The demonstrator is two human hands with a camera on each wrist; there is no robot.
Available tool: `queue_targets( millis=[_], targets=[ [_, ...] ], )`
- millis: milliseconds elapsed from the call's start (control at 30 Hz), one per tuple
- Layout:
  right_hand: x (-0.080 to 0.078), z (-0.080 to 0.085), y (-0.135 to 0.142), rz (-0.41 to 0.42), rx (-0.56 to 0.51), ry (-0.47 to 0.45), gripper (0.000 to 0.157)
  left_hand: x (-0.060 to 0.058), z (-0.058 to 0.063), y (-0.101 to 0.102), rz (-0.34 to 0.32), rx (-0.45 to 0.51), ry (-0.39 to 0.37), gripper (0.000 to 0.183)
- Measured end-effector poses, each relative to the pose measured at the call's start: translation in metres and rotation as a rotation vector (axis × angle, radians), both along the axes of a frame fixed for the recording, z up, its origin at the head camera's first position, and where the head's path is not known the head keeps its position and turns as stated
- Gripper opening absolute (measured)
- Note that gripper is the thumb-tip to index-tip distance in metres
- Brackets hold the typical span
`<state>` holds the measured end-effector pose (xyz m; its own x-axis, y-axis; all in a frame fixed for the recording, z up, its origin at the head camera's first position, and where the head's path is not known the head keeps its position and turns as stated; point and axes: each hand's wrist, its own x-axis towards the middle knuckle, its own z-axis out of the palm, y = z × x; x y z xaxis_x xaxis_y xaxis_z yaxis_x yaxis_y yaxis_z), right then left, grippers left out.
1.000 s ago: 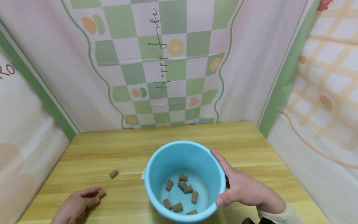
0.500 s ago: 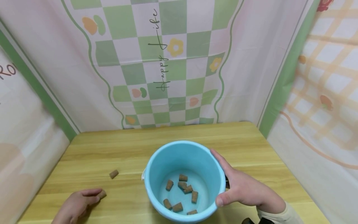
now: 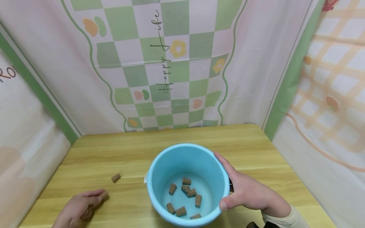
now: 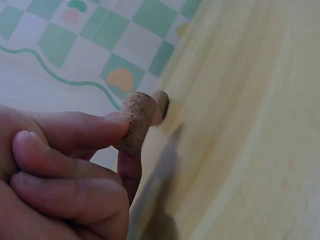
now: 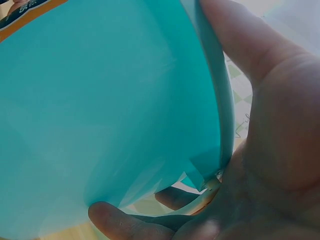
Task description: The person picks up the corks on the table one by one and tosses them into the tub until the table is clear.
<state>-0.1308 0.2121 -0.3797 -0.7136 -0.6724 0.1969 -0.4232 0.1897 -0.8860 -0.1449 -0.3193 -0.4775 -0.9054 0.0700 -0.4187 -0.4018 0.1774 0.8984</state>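
My left hand (image 3: 78, 209) pinches a brown cork (image 4: 136, 122) between thumb and index finger, with the other fingers curled in toward the palm. In the left wrist view the cork's shadow falls on the table beside it. A second cork (image 3: 115, 178) lies on the wood a little beyond that hand. At the middle front stands a light blue bucket (image 3: 176, 160) with several corks (image 3: 181, 211) scattered over its bottom. Its right side is held by my right hand (image 3: 249, 191), thumb and a finger at the rim. Fingers (image 5: 120, 222) bend against the outer wall in the right wrist view.
The wooden table (image 3: 137, 152) ends at a patterned cloth (image 3: 179, 72) behind, with more cloth at both sides. A white handle end (image 3: 146, 178) juts from the bucket's left side. Some dark object (image 3: 263, 224) shows below the right wrist.
The pinched cork has shifted slightly up and away in the left hand, and the hand's fingers have moved a little. The right hand and the bucket have stayed in place.
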Motion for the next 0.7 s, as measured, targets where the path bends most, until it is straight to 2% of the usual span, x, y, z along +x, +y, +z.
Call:
queue_targets(
  millis=[100,200,500,700],
  targets=[
    [0.001,0.000,0.001,-0.013,0.016,0.015,0.120,0.000,0.004,0.000,-0.031,0.180,0.007,0.041],
    [0.001,0.000,0.001,-0.026,0.032,0.029,0.121,-0.002,0.010,0.004,-0.040,0.305,0.013,0.031],
    [0.001,-0.001,0.002,-0.018,0.023,0.038,0.121,-0.010,0.033,0.030,-0.065,0.305,0.099,0.046],
    [0.000,-0.001,0.001,-0.012,0.015,0.028,0.121,-0.016,0.058,0.055,-0.080,0.369,0.191,0.058]
  ],
)
